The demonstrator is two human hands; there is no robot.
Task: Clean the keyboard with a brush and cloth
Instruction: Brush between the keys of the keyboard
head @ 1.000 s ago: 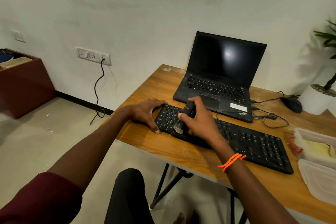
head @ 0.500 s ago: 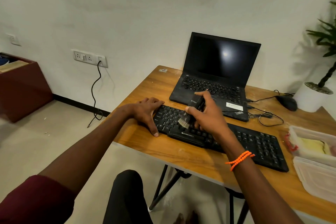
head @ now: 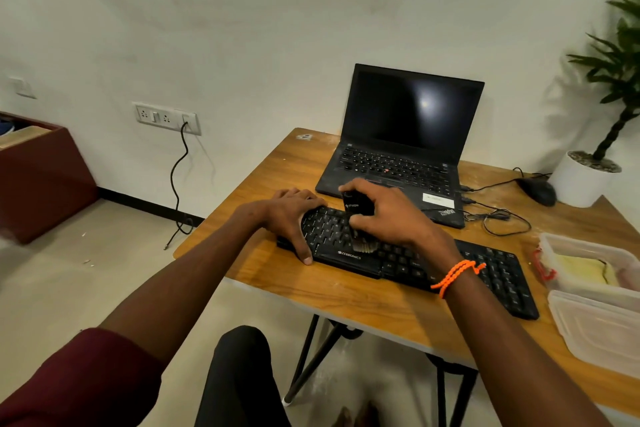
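A black external keyboard [head: 491, 274] lies slanted on the wooden table [head: 346, 298]. My right hand [head: 391, 215] grips a small black-handled brush [head: 356, 215] upright, its pale bristles pressed onto the keys near the keyboard's left-middle. My left hand [head: 294, 215] rests on the keyboard's left end with the thumb down over its front edge, fingers mostly straight. An orange cord bracelet circles my right wrist. No cloth is plainly visible.
An open black laptop [head: 398, 149] stands behind the keyboard. A black mouse [head: 536, 191] and tangled cables lie at the back right by a white plant pot [head: 581, 180]. Clear plastic containers [head: 588, 270] sit at the table's right edge. My knee is below the table's front edge.
My right hand with the brush has swept across the keys, from the front-left area up toward the back, then down again onto the keys. My left hand has stayed on the keyboard's left end.
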